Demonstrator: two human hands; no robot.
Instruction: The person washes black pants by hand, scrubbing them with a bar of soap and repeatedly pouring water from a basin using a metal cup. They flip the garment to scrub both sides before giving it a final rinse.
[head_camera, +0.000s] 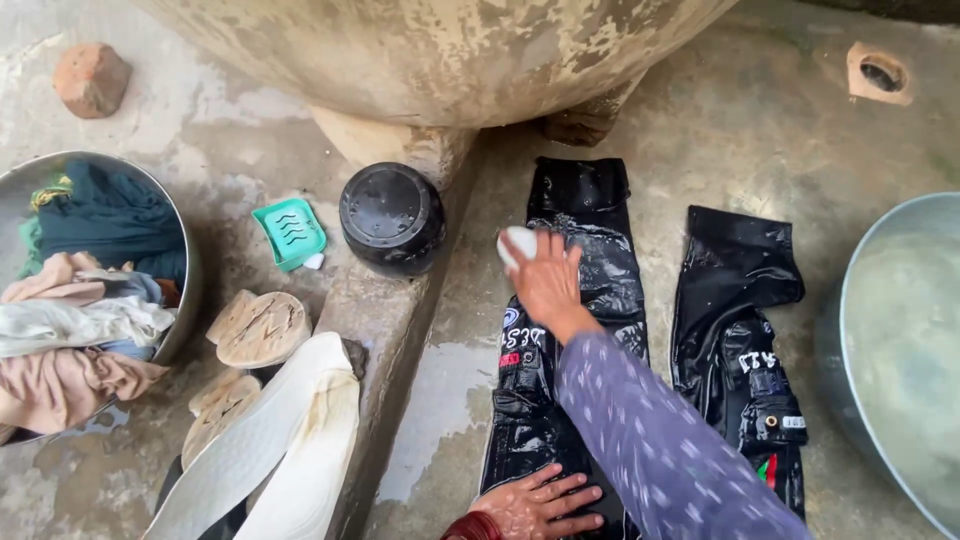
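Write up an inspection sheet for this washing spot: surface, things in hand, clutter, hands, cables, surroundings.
Surface: wet concrete floor with a raised kerb.
Job's things: black trousers laid flat and wet, legs apart; white soap bar on the left leg.
Clutter: black pot upside down, green soap dish, wooden sandals, brick.
Hands: right hand holds the soap bar against the cloth; left hand is pressed flat on the trousers.
Cables: nothing seen.
Surroundings: basin of laundry at left, basin of cloudy water at right, large tank behind.
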